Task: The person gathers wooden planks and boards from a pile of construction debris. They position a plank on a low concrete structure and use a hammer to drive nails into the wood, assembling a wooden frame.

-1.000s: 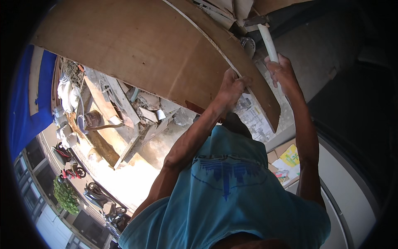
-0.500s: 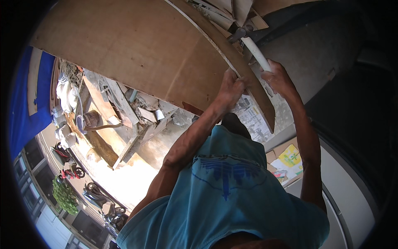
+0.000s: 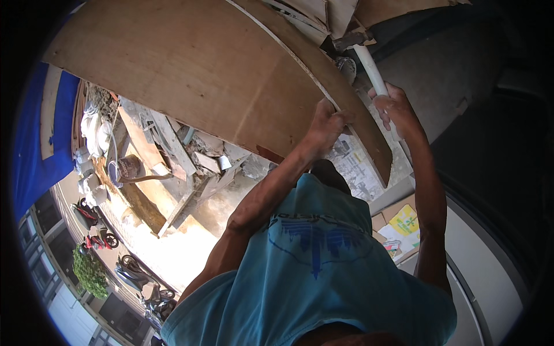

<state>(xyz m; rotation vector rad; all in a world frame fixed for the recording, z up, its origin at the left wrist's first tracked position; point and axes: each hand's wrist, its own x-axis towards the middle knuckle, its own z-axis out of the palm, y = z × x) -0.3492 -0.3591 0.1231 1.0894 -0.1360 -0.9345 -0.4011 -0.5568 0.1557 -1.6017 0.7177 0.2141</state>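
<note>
- Far left, a blue tarp hung at the rim, with parked motorbikes and a green shrub well below in the sunlit street.
- Next came rubble and planks with a dark bucket among them, all well apart from the hands.
- Overhead, the big brown plywood sheet ran from upper left down to the right, its curved edge passing right by both hands.
- The left hand was up on that edge, fingers curled against the board's underside; whether it gripped or only pressed, I could not tell.
- The left arm was stretched long and nearly straight, rising from the blue shirt.
- Just to the right, the hammer had its white handle in the right hand, which was clenched tight round the lower end.
- The hammer's long axis ran up and to the left from that fist, the dark head sitting at the sheet's upper edge, beyond both hands.
- The right hand was the nearer one to the head; that arm was raised steeply, elbow low.
- The two hands were apart, with the sheet's edge between them.
- Lower right, cardboard boxes lay on the floor.
</note>
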